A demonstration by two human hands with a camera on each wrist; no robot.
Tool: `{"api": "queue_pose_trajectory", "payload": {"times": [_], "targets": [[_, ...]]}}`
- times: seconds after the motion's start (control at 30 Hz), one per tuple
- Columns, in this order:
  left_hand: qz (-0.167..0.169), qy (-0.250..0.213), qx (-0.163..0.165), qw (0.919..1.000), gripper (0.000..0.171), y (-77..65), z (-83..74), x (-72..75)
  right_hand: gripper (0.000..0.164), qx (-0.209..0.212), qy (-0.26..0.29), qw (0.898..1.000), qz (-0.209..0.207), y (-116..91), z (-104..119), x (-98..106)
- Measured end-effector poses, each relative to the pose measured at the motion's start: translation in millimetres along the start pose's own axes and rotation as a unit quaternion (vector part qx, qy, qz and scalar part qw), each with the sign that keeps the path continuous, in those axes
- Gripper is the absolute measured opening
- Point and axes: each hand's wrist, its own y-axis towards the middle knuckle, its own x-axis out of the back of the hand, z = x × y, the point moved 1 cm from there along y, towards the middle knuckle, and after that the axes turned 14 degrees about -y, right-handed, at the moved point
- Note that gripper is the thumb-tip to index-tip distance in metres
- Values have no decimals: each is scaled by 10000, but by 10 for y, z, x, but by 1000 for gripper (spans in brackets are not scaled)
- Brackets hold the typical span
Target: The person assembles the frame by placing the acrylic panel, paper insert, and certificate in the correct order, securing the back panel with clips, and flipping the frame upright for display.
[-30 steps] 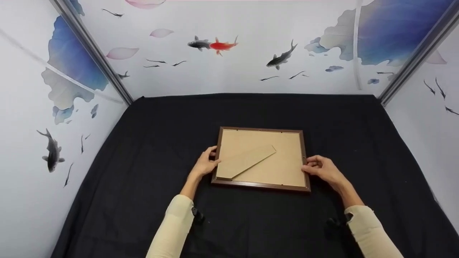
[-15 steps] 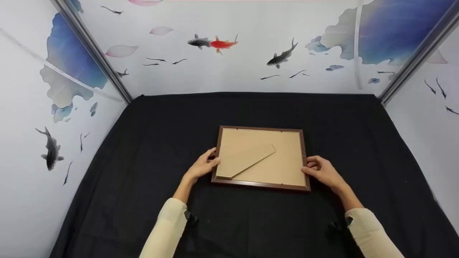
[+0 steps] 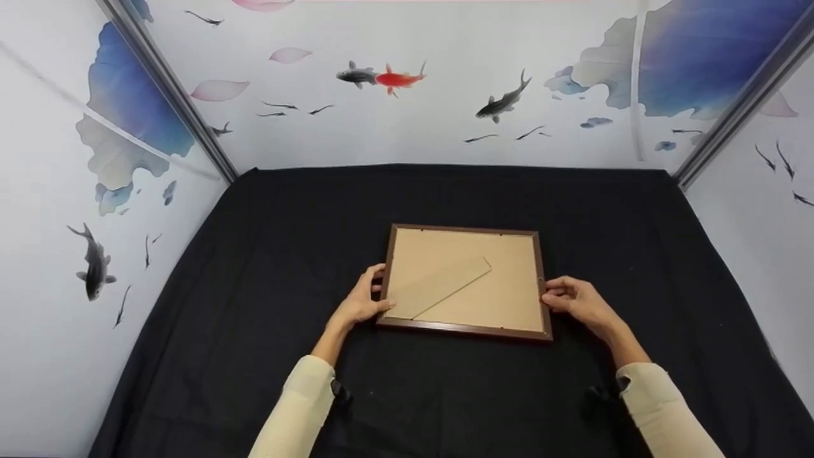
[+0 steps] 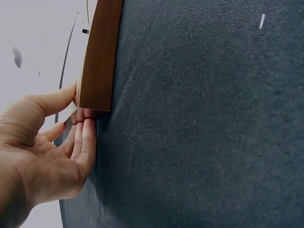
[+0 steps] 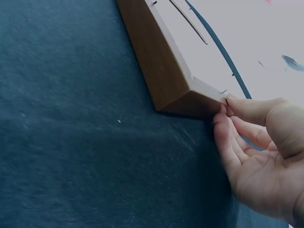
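Observation:
A brown picture frame lies back side up on the black cloth, turned slightly. Its tan backing board carries a slanted stand flap that lies nearly flat. My left hand grips the frame's left side, thumb over the top edge near the lower corner, other fingers against the outer side. On the opposite side my right hand holds the right edge between thumb and curled fingers. The right wrist view shows that thumb on the upper edge and the fingertips low along the side.
Black cloth covers the table. White panels printed with fish and leaves rise behind and at both sides, with metal posts at the corners. Small dark clips sit along the frame's inner edge.
My left thumb has slid down the frame's left edge towards the lower corner. The stand flap lies flatter against the backing. My right thumb has drawn slightly outward; the frame has barely moved.

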Motion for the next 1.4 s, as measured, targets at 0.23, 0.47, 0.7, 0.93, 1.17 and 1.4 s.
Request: {"api": "queue_pose_trajectory", "payload": {"times": [0.23,0.47,0.7,0.93,1.17,1.4], "targets": [[-46,-54,75,9999,78,27,-15,-13,51,-204,148,9995,174,61,26,50],[68,-113,118,9998,80,34,5,-39,48,-253,-11,9991,329,91,58,60],[39,-101,31,9999,81,25,20,-18,51,-251,-358,9985,337,136,144,13],[92,-174,-11,9998,82,29,23,-19,54,-57,-728,9972,147,174,199,-21],[-16,-343,-72,9994,82,1,-3,-19,52,190,-726,9971,-143,100,249,-33],[-42,-268,99,9996,83,18,7,0,68,832,-513,9935,-589,86,68,-113]]}}
